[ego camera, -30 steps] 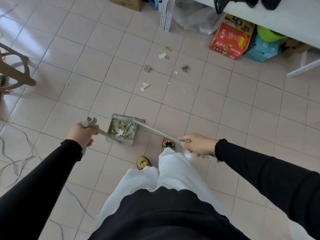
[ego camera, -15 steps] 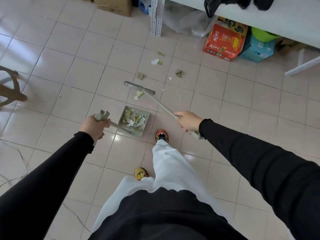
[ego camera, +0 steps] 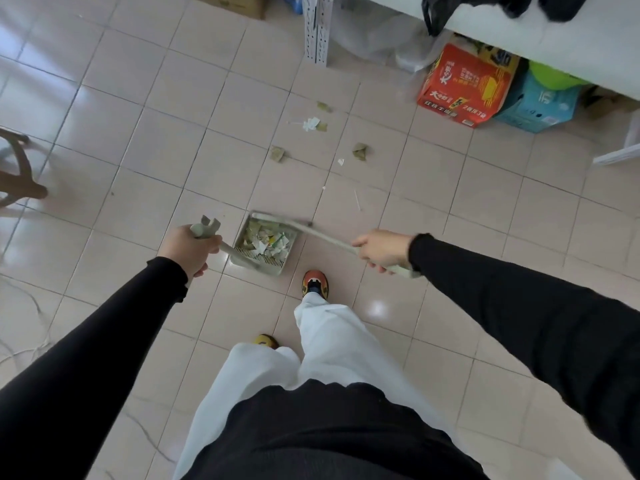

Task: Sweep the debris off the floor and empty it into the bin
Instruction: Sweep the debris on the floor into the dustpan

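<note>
While paper and leaf scraps [ego camera: 278, 154] lie on the pink tiled floor [ego camera: 166, 168] ahead of the pale green plastic dustpan [ego camera: 242, 263], the right hand [ego camera: 382, 249], nearer them, grips the pale broom [ego camera: 329, 238], slanting to the pan's far rim; the left hand [ego camera: 190, 249] grips the pan's handle.
</note>
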{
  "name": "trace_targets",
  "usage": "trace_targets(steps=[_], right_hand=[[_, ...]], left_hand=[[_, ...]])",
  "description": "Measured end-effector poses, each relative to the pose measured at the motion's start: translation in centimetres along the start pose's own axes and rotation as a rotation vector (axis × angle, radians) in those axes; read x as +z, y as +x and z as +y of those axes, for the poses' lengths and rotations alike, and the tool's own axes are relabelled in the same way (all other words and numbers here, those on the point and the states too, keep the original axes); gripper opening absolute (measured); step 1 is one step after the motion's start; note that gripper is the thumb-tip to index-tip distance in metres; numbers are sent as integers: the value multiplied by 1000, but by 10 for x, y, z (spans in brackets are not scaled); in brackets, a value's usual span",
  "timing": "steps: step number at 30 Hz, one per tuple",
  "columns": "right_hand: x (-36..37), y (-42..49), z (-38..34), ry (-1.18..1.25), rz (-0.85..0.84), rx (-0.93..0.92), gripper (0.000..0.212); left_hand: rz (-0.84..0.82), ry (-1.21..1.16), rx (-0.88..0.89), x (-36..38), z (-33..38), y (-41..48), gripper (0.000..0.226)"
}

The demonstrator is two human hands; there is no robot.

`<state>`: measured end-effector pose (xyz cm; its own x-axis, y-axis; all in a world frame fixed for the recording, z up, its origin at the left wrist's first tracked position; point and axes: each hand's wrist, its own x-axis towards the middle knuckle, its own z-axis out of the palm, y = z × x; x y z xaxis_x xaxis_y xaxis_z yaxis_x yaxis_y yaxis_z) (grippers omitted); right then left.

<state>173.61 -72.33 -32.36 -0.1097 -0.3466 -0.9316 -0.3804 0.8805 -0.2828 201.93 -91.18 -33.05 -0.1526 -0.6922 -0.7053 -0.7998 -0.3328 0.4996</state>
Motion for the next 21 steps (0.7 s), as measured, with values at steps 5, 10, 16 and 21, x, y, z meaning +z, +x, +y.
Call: trace_targets(steps=[5,10,16,21], right_hand=[[-7,-57,31,36,3,-41,50],[12,-20,-1,-53,129,-88,52],[46,12,-17,-134,28,-10,50],[50,-39,15,-47,-34,-13,50]], left_hand=[[15,16,-13,0,1,1,9],[6,6,-8,3,-1,-2,11],[-5,17,-7,1,-14,-3,11],[-8,31,-11,-4,-27,-1,16]])
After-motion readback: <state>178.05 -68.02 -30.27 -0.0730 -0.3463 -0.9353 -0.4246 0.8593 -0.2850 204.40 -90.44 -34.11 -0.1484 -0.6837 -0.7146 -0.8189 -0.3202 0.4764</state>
